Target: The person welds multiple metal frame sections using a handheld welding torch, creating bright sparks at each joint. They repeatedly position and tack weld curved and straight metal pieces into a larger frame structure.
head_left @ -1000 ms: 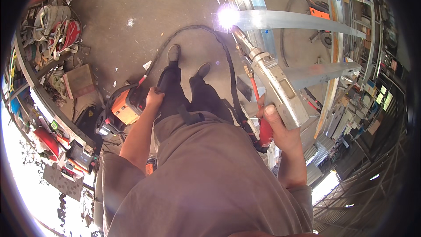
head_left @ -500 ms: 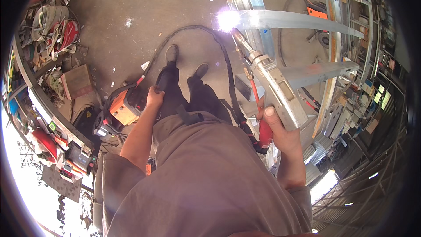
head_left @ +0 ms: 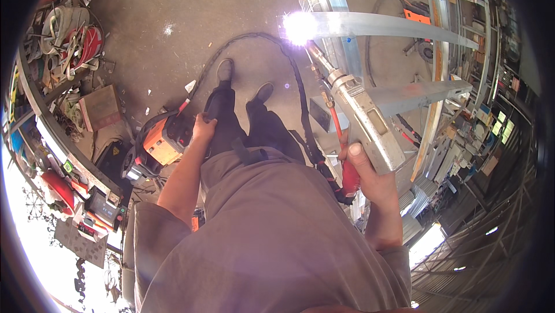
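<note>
The right hand is closed around the rear grip of a handheld welding gun. The fingers wrap the silver body just above its red handle section, and the thumb lies along the near side.

The long axis of the welding gun runs from the right hand, at lower right, up and to the left. It ends at the nozzle, which meets a bright arc flash. The glare hides the exact contact point.

The arc flash sits at the near end of a horizontal metal beam, where that beam meets an upright frame rail. The work point therefore lies ahead of and above the right hand, along the gun's own axis. A second metal beam runs roughly parallel and lies closer to the person, just beside the gun body.

A black hose loops from the nozzle area across the floor, passes the person's shoes, and continues toward the left.

The left hand hangs low at the person's left thigh, well apart from the arc flash. Its fingers appear loosely curled. Whether they grip the cable or only rest against the trouser leg cannot be determined. An orange machine stands on the floor just beside the left hand.

The right hand is the nearer hand to the work point.
</note>
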`<state>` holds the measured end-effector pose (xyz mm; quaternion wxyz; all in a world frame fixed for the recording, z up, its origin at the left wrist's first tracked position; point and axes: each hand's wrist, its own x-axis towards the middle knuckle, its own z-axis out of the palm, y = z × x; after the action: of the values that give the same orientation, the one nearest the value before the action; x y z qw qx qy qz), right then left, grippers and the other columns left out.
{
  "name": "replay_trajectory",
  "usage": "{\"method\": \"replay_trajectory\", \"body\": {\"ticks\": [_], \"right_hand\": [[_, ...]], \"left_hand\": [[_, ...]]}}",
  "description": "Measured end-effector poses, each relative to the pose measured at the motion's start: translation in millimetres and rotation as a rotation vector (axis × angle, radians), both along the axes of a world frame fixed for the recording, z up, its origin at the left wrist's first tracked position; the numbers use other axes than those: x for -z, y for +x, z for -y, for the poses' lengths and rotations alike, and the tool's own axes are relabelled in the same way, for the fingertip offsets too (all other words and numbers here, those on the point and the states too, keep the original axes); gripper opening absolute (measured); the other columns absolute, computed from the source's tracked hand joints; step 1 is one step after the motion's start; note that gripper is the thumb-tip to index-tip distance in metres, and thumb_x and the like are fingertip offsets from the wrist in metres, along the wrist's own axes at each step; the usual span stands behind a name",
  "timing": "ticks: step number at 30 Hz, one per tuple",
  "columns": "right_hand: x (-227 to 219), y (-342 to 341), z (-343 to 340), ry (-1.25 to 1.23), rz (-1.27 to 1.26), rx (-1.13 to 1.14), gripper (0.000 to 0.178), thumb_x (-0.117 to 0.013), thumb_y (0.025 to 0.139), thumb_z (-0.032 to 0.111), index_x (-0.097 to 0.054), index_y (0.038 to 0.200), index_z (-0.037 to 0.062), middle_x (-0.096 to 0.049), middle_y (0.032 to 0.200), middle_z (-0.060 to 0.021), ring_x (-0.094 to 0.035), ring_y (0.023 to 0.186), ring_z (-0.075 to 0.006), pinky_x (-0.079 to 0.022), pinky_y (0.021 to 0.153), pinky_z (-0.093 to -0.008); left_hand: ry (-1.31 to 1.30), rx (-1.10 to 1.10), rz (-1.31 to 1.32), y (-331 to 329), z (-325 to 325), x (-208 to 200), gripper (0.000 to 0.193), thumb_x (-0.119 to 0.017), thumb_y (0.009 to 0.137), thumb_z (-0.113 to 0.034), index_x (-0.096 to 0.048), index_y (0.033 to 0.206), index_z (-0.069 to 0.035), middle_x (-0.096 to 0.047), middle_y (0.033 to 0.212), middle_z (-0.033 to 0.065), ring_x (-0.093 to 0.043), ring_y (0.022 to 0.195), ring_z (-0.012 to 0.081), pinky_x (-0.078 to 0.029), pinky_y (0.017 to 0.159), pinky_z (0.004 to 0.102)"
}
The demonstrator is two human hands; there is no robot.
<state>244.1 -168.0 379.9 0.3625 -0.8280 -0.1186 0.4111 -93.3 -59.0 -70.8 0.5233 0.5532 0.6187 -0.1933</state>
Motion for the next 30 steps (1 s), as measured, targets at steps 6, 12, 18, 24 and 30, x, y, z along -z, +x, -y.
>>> {"method": "replay_trajectory", "body": {"ticks": [6,12,18,24,30], "right_hand": [[0.4,0.6,1.2,-0.001,0.044,-0.042,0.040,-0.068,0.103,0.032,-0.061,0.125,-0.0002,-0.065,0.101,-0.0052,-0.064,0.085,-0.0127,-0.053,0.075,-0.0293],[-0.8,-2.7,3.5,0.004,0.019,-0.002,0.038,-0.068,0.103,0.032,-0.062,0.123,0.0004,-0.065,0.096,-0.0041,-0.063,0.084,-0.0124,-0.052,0.074,-0.0290],[-3.1,-2.8,5.5,-0.028,0.017,-0.011,0.033,-0.068,0.102,0.029,-0.063,0.118,0.0008,-0.065,0.094,-0.0035,-0.063,0.084,-0.0125,-0.052,0.074,-0.0291],[-5.0,-6.9,8.0,-0.074,-0.007,0.030,0.034,-0.069,0.102,0.028,-0.065,0.121,0.0003,-0.068,0.099,-0.0051,-0.065,0.085,-0.0135,-0.053,0.076,-0.0299],[-20.4,-13.7,23.7,-0.023,-0.037,0.134,0.050,-0.071,0.098,0.039,-0.062,0.129,0.0001,-0.070,0.105,-0.0072,-0.067,0.089,-0.0150,-0.055,0.079,-0.0320]], "left_hand": [[0.018,0.035,-0.021,-0.7,0.5,2.4,0.060,-0.081,0.083,-0.028,-0.060,0.133,-0.004,-0.070,0.096,0.0057,-0.069,0.090,0.0189,-0.055,0.081,0.0361],[0.023,0.029,-0.004,-0.1,0.2,1.7,0.061,-0.081,0.083,-0.029,-0.060,0.134,-0.004,-0.070,0.097,0.0058,-0.069,0.091,0.0191,-0.055,0.084,0.0359],[0.003,0.026,0.001,0.6,-0.2,2.3,0.062,-0.081,0.082,-0.029,-0.059,0.134,-0.003,-0.070,0.098,0.0058,-0.069,0.092,0.0189,-0.056,0.084,0.0361],[-0.007,0.023,0.005,-1.6,-1.0,8.5,0.060,-0.081,0.082,-0.028,-0.060,0.133,-0.003,-0.073,0.104,0.0092,-0.070,0.096,0.0215,-0.056,0.087,0.0367],[0.045,0.040,-0.009,-6.7,-0.5,5.8,0.058,-0.076,0.085,-0.035,-0.062,0.132,-0.003,-0.075,0.110,0.0161,-0.072,0.106,0.0308,-0.055,0.094,0.0411]]}}
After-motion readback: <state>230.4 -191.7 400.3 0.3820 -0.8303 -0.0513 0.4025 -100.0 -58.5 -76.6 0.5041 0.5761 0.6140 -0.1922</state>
